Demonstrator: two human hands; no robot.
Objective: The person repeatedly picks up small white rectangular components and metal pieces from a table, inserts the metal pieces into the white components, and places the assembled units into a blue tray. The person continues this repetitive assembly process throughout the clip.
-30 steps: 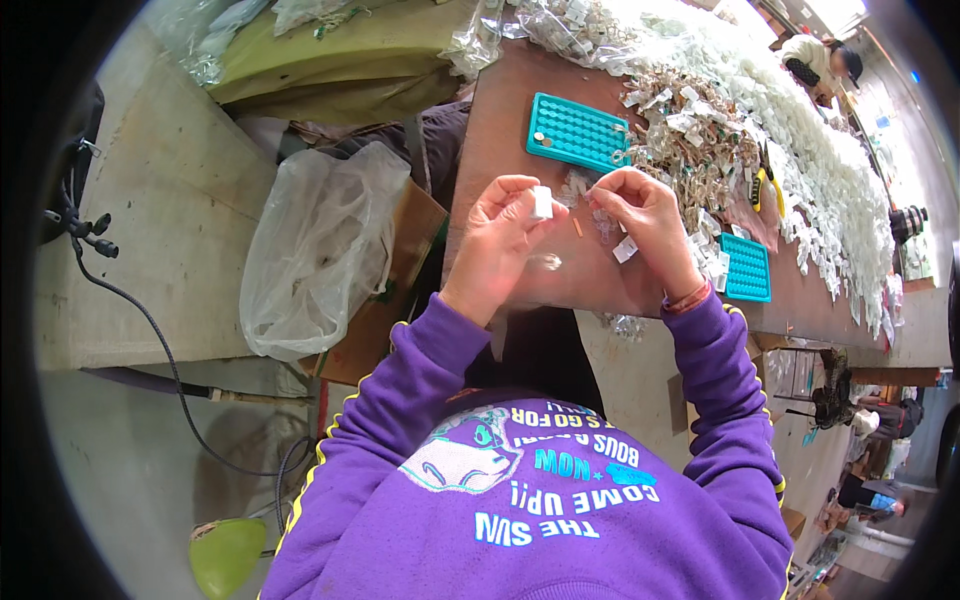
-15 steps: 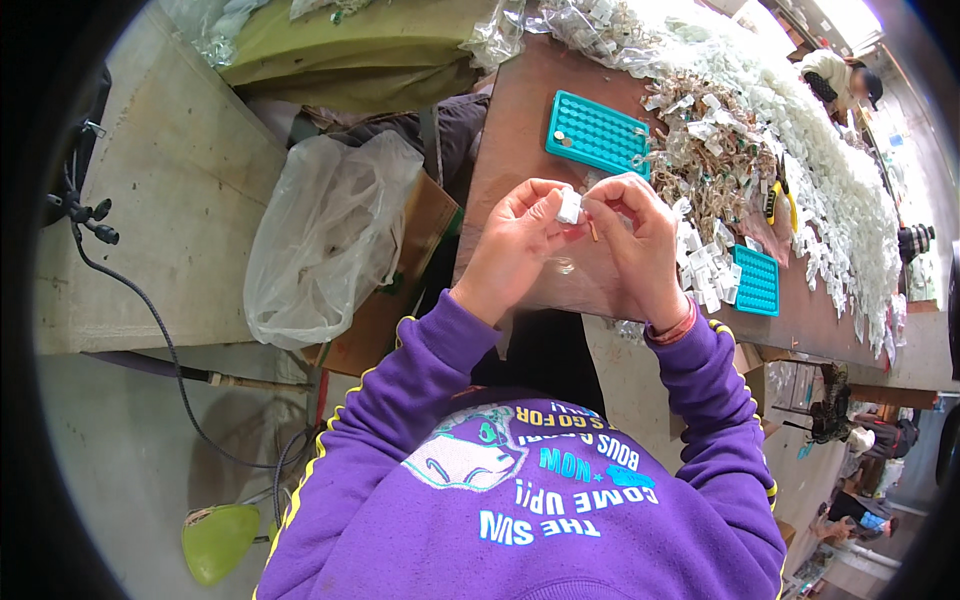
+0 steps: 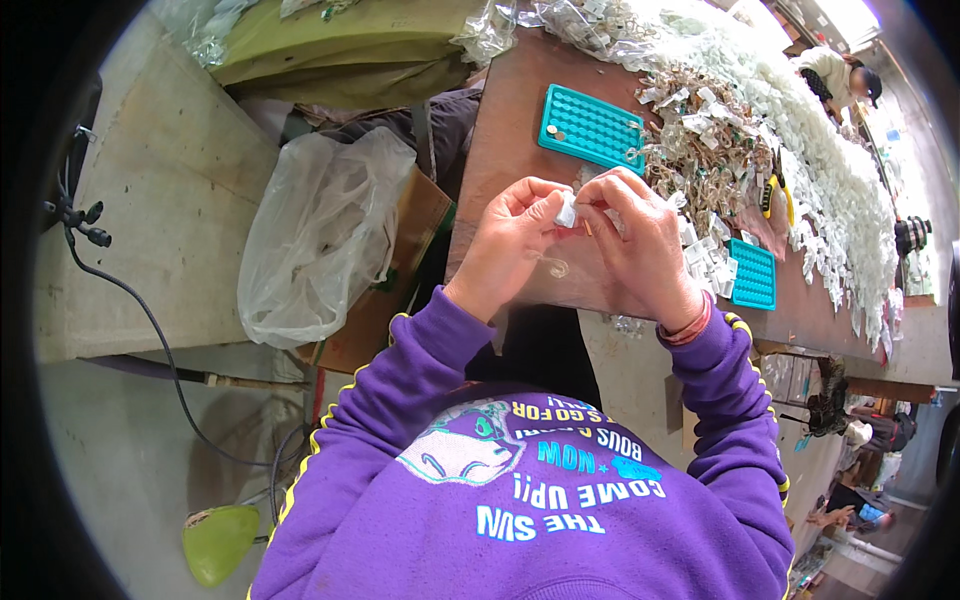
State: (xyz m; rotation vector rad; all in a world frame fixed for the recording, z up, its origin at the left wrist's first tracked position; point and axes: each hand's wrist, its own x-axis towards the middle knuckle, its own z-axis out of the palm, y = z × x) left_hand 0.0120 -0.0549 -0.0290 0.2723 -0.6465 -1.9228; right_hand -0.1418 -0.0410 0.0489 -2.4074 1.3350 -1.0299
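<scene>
Over the near edge of the brown table (image 3: 500,140) my two hands meet. My left hand (image 3: 505,245) is closed, pinching a small white plastic piece (image 3: 566,210) between thumb and fingertips. A thin, clear curled strand (image 3: 555,267) hangs below that hand. My right hand (image 3: 645,235) is closed in a pinch against the right side of the white piece. A tiny orange-brown bit (image 3: 588,229) shows under its fingertips; what else they hold is hidden. Beyond the hands lies a teal tray (image 3: 590,125) of small pockets, with a few round bits at its left end.
A tangled heap of brown-wired pieces (image 3: 705,130) and a larger pile of whitish pieces (image 3: 830,200) cover the table's right. Yellow-handled pliers (image 3: 771,197), white parts (image 3: 708,268) and a second teal tray (image 3: 752,275) lie nearer. A clear plastic bag (image 3: 315,235) stands left, above a cardboard box.
The white piece has tilted slightly in my left fingers. My right hand has turned a little, its fingers more bent over the piece. The curled strand now hangs more plainly in view.
</scene>
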